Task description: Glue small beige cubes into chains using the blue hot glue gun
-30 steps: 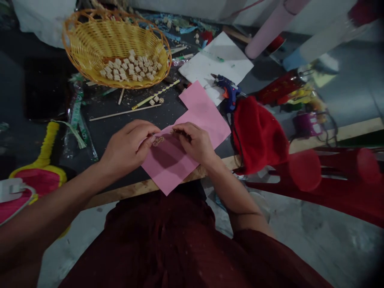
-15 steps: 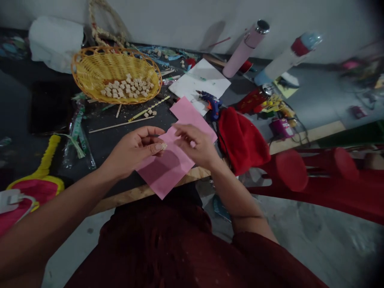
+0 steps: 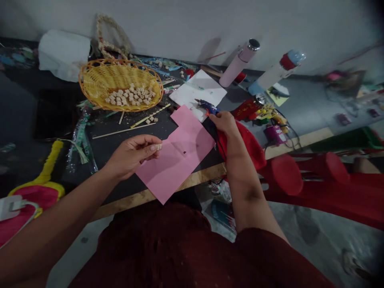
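Between the thumb and fingers of my left hand (image 3: 135, 154) is a small pale cube (image 3: 159, 147), pinched above a sheet of pink paper (image 3: 171, 176). A small dark speck lies on the paper. My right hand (image 3: 223, 121) reaches to the far right and closes round the handle of a blue glue gun (image 3: 207, 105), whose nozzle points left over white paper. Part of the handle is hidden by my fingers. Up and left of my left hand, a yellow wicker basket (image 3: 99, 78) holds several more such cubes (image 3: 132, 96).
Thin sticks (image 3: 126, 130) and a few loose cubes lie below the basket. A red cloth (image 3: 247, 144) is beside my right forearm. Behind stand a pink flask (image 3: 238, 64) and a white-and-blue bottle (image 3: 274, 72). A yellow-handled racket (image 3: 49, 164) lies left; red stools (image 3: 285, 174) stand right.
My right hand has left the spot beside my left hand, moved right and away from me, and taken hold of the glue gun. My left hand still pinches the cube.
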Motion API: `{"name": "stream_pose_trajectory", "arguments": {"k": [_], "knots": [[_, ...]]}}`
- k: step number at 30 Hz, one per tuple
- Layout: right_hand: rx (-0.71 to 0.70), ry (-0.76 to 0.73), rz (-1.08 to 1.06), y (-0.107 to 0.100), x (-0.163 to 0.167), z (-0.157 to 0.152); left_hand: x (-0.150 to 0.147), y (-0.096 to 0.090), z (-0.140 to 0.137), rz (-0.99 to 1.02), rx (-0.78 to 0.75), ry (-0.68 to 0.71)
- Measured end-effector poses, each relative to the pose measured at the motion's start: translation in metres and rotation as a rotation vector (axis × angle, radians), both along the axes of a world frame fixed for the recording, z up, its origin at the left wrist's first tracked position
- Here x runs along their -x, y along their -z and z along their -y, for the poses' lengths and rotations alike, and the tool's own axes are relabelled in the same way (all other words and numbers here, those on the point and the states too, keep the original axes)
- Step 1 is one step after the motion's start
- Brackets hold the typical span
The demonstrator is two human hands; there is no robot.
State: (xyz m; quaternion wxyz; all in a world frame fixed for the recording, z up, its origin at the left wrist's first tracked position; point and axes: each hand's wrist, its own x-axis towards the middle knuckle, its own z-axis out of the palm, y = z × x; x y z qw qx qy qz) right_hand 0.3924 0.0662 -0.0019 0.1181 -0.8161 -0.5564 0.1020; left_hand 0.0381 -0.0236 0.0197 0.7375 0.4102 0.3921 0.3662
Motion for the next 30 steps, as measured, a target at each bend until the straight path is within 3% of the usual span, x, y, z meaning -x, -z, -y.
{"name": "stream_pose_trajectory", "arguments": {"k": [3,7,11,19,22,26,30], "knots": [[-0.089,0.057,-0.148,-0.001,0.002,0.004,0.001,0.001,-0.001,0.008,0.009,0.01],[-0.252,0.114,-0.505,-0.004,0.005,0.012,0.001,0.0,-0.001,0.029,0.029,0.018],[-0.373,0.083,-0.817,-0.014,0.013,0.024,0.0,0.0,-0.001,0.045,0.055,0.006],[-0.299,-0.227,-1.121,-0.046,0.062,0.098,0.001,0.003,-0.002,0.088,0.068,-0.012],[-0.191,-0.342,-1.207,-0.049,0.08,0.127,0.001,0.004,-0.003,0.097,0.085,-0.028],[-0.049,-0.49,-1.157,-0.047,0.093,0.15,0.001,0.002,-0.003,0.097,0.098,-0.056],[-0.047,-0.543,-1.041,-0.041,0.097,0.159,0.001,0.002,-0.002,0.096,0.09,-0.057]]}}
